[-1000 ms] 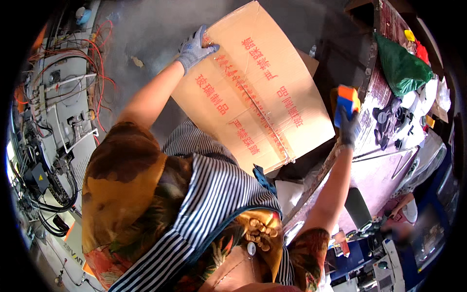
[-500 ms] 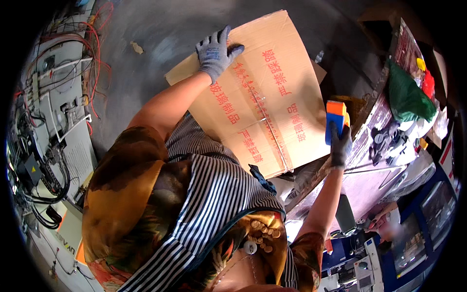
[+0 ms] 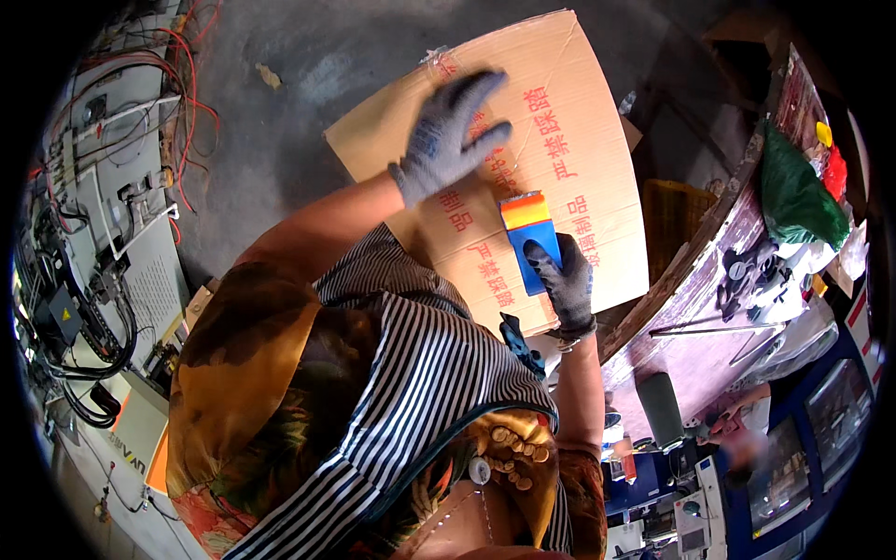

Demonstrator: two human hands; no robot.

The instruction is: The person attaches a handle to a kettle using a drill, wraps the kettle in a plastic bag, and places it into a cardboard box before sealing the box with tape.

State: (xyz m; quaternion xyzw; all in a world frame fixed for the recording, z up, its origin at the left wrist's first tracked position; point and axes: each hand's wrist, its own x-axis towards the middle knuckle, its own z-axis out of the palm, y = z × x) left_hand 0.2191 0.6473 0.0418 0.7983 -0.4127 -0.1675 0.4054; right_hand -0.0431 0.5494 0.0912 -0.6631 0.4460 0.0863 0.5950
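Observation:
A large brown cardboard box (image 3: pixel 373 126) with red printing is in front of me, its top facing up and a strip of tape down the middle. Over its upper left part is my gloved left hand (image 3: pixel 453 135), slightly blurred, fingers spread and holding nothing. Whether it touches the cardboard I cannot tell. My gloved right hand (image 3: pixel 569 285) grips a blue and orange tape dispenser (image 3: pixel 530 245) by its lower end. The dispenser lies over the near middle of the top, close to the taped seam, with its orange end pointing away from me.
To the right, a worn table (image 3: pixel 695 243) carries a green bag (image 3: pixel 798 191) and other clutter. A yellow crate (image 3: pixel 665 219) is beside the box. Machinery with cables (image 3: pixel 98 308) lines the left. Another person (image 3: pixel 742 420) is at the lower right.
My right hand has brought the tape dispenser leftward from beside the box to over its top. My left hand has let go of the far left edge and moved inward toward the seam.

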